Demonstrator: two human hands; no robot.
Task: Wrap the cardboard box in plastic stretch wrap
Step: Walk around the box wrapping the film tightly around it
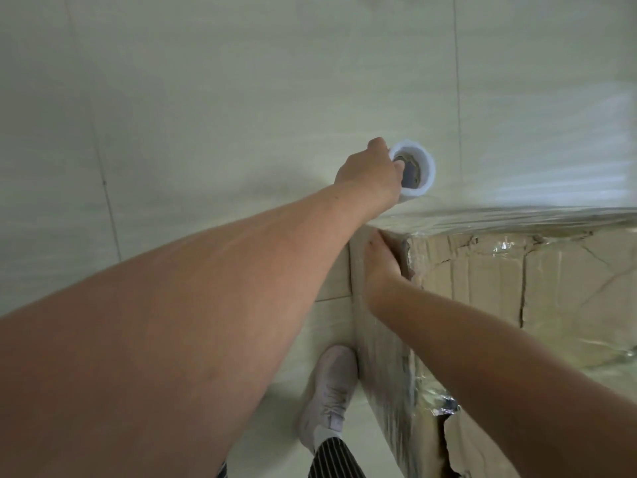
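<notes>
The cardboard box [499, 281] was seen at the right of the head view, standing on a pale tiled floor [206, 81]. Its torn top face was turned toward the camera, and its near side was already covered in glossy film. The right hand [381, 267] was laid on the box's upper left corner, with the fingers stretched out flat along the edge and nothing gripped; the right forearm was extended from the lower right across the box.

Just beyond that corner, the roll [425, 167] of stretch wrap was held upright by the left hand [368, 177], its open core facing the camera. The fingers were closed around the roll, and 1 digit was tucked into the core. The left arm was reached out nearly straight from the lower left. A sheet of stretch film [517, 160] was drawn taut from the roll to the right, along the box's far edge.

Bare floor was shown to the left of and beyond the box. 1 light shoe [331, 388] and a striped trouser leg [331, 460] were placed just beside the box's near left side.
</notes>
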